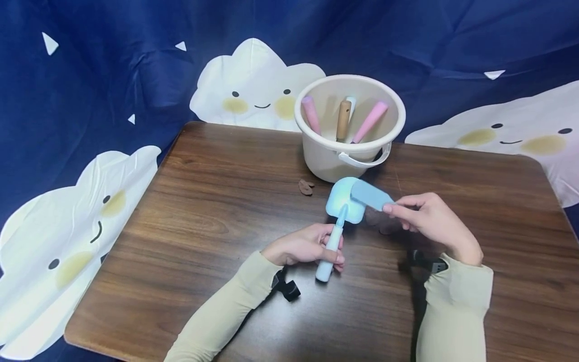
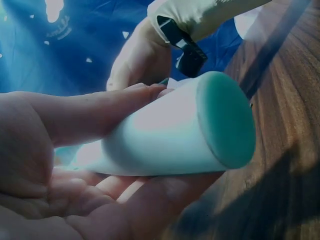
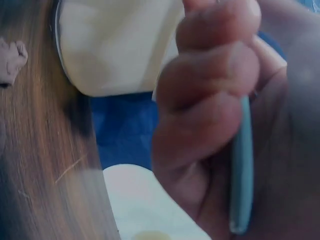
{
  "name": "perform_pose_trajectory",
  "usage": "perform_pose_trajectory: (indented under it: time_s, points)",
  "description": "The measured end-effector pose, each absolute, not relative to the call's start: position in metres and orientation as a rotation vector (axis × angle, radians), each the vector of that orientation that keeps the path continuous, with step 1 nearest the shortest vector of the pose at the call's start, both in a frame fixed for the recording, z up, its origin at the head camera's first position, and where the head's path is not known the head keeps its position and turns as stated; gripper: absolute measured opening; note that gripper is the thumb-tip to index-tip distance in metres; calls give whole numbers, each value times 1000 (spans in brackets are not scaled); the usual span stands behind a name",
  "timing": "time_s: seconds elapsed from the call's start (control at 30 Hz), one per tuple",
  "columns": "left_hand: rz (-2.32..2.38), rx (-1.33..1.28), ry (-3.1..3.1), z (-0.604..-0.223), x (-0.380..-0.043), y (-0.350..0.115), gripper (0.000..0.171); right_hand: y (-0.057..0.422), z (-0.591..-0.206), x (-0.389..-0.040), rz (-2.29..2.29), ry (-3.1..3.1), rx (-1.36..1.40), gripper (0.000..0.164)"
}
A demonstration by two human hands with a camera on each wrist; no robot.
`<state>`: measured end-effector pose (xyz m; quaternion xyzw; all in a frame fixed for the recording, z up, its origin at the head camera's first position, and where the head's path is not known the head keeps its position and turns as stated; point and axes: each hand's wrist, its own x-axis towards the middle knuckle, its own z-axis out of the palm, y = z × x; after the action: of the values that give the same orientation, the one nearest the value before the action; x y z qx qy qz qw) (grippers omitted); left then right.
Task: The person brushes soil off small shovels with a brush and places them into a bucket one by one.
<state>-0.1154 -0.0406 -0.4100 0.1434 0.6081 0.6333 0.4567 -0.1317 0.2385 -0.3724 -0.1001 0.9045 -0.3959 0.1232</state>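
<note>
My left hand (image 1: 304, 246) grips the pale handle of a light blue hand trowel (image 1: 336, 198), its blade pointing away from me above the table. The left wrist view shows the round green end of the trowel's handle (image 2: 227, 120) sticking out between thumb and fingers. Between thumb and fingers, my right hand (image 1: 431, 221) pinches a flat blue scraper-like piece (image 1: 373, 196). The piece's far end overlaps the right side of the trowel blade; whether they touch I cannot tell. Only a thin edge of the flat blue piece (image 3: 242, 175) shows beside the curled fingers in the right wrist view.
Behind the trowel stands a cream bucket (image 1: 323, 158) with a white handle. Several tools stick up inside, including a pink handle (image 1: 370, 122) and a wooden handle (image 1: 343, 120). Small brown clumps (image 1: 305, 187) lie on the wooden table (image 1: 217, 201). A blue cloud-patterned cloth (image 1: 135, 50) hangs behind.
</note>
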Motion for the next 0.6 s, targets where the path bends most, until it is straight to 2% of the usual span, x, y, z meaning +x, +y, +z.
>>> perform_pose_trajectory:
  time_s: [0.23,0.33,0.43,0.6]
  points:
    - [1519,374,1529,-411,-113,-38,18,247,-370,-131,-1120,2712,-139,39]
    - [1514,373,1543,-411,-113,-37,27,245,-365,-128,-1088,2780,-134,38]
    - [1508,363,1559,-413,-113,-36,34,235,-357,-123,-1054,2838,-212,34]
    - [1525,341,1543,-415,-112,-34,29,210,-346,-117,-985,2835,-388,25]
